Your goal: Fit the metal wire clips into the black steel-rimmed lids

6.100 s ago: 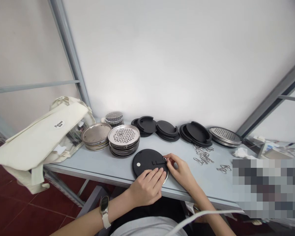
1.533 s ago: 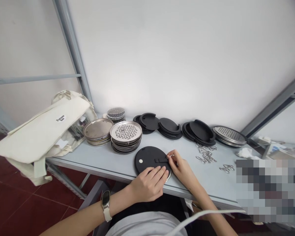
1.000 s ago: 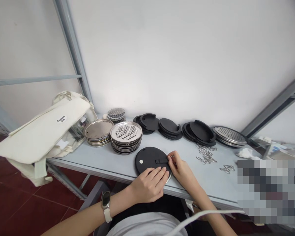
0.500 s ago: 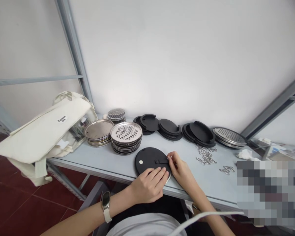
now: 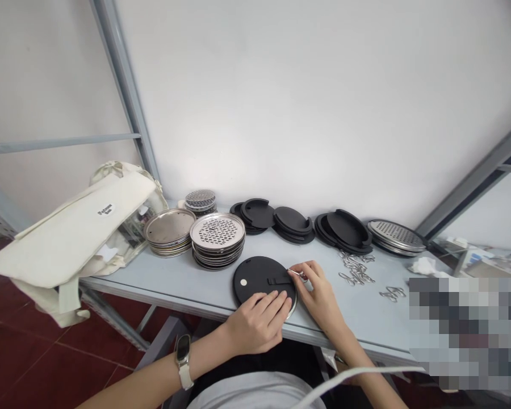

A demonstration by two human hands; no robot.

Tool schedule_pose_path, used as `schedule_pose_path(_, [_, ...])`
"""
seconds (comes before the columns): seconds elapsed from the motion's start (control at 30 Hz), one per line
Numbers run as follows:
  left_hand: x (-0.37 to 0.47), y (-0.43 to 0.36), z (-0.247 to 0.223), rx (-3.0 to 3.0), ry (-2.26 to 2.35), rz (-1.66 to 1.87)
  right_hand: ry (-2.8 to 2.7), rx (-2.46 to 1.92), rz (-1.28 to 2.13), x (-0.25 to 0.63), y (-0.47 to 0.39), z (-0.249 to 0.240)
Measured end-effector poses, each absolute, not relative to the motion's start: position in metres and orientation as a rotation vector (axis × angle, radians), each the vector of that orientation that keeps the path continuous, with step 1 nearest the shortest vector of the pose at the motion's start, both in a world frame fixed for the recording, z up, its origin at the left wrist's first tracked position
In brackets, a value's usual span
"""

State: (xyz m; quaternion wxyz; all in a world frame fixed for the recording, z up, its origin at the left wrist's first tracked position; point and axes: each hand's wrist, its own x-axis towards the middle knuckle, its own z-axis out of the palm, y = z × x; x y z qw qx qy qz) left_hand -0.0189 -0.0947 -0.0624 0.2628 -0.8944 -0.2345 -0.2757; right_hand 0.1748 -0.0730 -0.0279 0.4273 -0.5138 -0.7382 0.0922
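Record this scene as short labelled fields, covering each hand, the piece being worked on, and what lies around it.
Left hand: flat on the black disc, fingers together
Right hand: pinching a small metal wire piece at the disc's edge
Black disc: lying on the table, pale round spot on top
Behind, left: perforated metal discs and plain metal discs, stacked
Behind, centre: black notched discs in overlapping piles
Right: loose metal wire hooks
Far left: cream bag
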Motion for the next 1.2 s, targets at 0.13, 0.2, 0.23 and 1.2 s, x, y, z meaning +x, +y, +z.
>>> schedule_pose_path(0.13, [-0.0188,-0.0947,-0.0634,-2.41,-0.642,-0.727,-1.868,-1.292,0.145,0.1765,-0.0708,-0.0317])
schedule_pose_path(0.2, [-0.0185,-0.0945,-0.0637,-2.413,-0.641,-0.729,-1.89,-1.282,0.144,0.1769,-0.0701,-0.0333])
schedule_pose_path(0.23, [-0.0184,-0.0945,-0.0637,-2.415,-0.639,-0.735,-1.905,-1.273,0.15,0.177,-0.07,-0.0338])
schedule_pose_path(1.2, [-0.0188,-0.0941,-0.0628,-2.428,-0.635,-0.795,-1.93,-1.327,0.165,0.1756,-0.0703,-0.0325])
